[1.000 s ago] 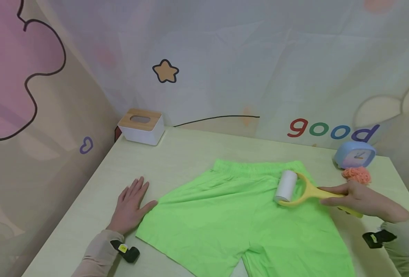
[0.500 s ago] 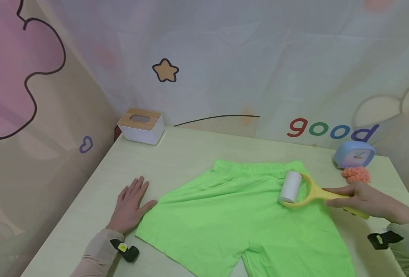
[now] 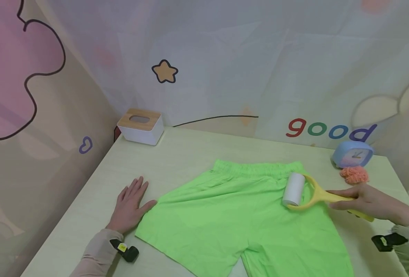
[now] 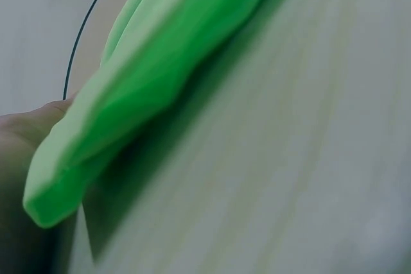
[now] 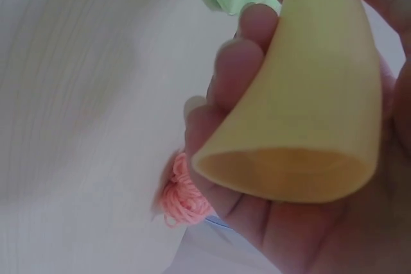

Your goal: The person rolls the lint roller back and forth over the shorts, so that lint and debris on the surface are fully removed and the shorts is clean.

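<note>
Bright green shorts [image 3: 204,223] lie spread on the table, waistband toward the wall. My right hand [image 3: 374,202] grips the yellow handle of a lint roller [image 3: 293,189], whose white roll rests on the shorts just below the right end of the waistband. In the right wrist view the fingers curl round the hollow handle end [image 5: 308,113]. My left hand [image 3: 130,206] lies flat on the table with straight fingers, its thumb touching the edge of the left leg. The left wrist view shows the raised hem [image 4: 128,107] close up, with part of the hand behind it.
A tissue box [image 3: 140,127] with a wooden lid stands at the table's back left corner. A blue clock [image 3: 353,154] stands at the back right, with a bundle of coral yarn [image 3: 354,175] in front of it. A printed cloth wall [image 3: 218,69] rises behind the table [image 3: 187,150].
My right hand has drawn the lint roller a short way to the right and slightly toward me across the shorts. The left hand has stayed in place.
</note>
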